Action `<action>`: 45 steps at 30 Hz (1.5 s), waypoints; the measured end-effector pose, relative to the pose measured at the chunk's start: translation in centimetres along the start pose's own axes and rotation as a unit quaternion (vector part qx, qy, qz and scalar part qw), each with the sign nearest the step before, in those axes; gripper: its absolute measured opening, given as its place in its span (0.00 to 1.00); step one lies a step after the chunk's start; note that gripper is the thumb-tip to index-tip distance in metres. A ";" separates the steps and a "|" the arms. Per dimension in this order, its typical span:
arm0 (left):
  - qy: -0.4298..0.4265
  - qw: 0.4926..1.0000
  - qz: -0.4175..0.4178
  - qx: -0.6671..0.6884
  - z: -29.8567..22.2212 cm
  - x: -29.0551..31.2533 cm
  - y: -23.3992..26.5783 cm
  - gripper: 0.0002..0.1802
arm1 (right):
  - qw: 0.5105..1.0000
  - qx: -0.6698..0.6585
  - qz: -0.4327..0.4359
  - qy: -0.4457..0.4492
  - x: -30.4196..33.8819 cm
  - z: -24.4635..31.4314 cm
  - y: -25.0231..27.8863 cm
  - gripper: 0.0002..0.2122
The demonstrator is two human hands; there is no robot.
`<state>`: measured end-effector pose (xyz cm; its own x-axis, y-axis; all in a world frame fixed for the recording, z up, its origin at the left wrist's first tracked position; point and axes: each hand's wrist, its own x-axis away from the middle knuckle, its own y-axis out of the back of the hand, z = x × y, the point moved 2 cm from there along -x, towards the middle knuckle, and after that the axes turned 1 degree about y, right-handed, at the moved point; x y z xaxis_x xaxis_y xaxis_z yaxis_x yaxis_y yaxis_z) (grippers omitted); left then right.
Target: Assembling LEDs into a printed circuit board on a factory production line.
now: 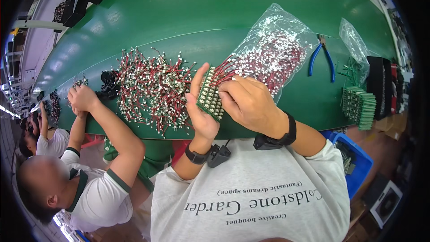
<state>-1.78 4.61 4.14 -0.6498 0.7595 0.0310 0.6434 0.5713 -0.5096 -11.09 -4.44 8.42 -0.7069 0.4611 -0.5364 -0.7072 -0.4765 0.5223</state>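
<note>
My left hand [204, 123] holds a green circuit board panel [209, 99] tilted up, thumb and fingers along its left edge. Rows of small white connectors cover the panel's face. From its upper part, red wires [221, 74] with white plug ends fan out to the right. My right hand [253, 105] is closed in a pinch against the panel's right side; whatever lies between its fingertips is hidden. Just beyond it, a clear plastic bag [274, 20] is full of red wires with white ends. Left of the panel spreads a loose heap of red-wired small parts [152, 92].
Blue-handled pliers [332, 68] lie right of the bag. A stack of green panels [358, 107] sits at the right edge of the green table [179, 13], above a blue bin [362, 166]. At left, a co-worker's hands [83, 97] work near black parts [109, 85].
</note>
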 end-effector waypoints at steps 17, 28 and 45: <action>-0.021 0.992 0.040 -0.120 -0.5 -0.5 -0.5 0.40 | 0.998 0.018 0.039 -0.041 0.1 -0.8 -0.9 0.03; 0.012 0.986 0.050 -0.160 0.7 -0.1 0.4 0.40 | 0.993 0.063 0.103 -0.005 0.1 -1.1 -0.6 0.04; -0.022 0.975 0.060 -0.214 0.1 0.1 0.9 0.38 | 0.993 0.107 0.040 0.009 0.1 -0.9 -0.9 0.05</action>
<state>-1.35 5.15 3.60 -0.5710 0.8195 -0.0485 0.8191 0.5646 -0.1015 -10.50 -4.67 7.29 -0.7622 0.4138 -0.4978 -0.6368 -0.3410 0.6916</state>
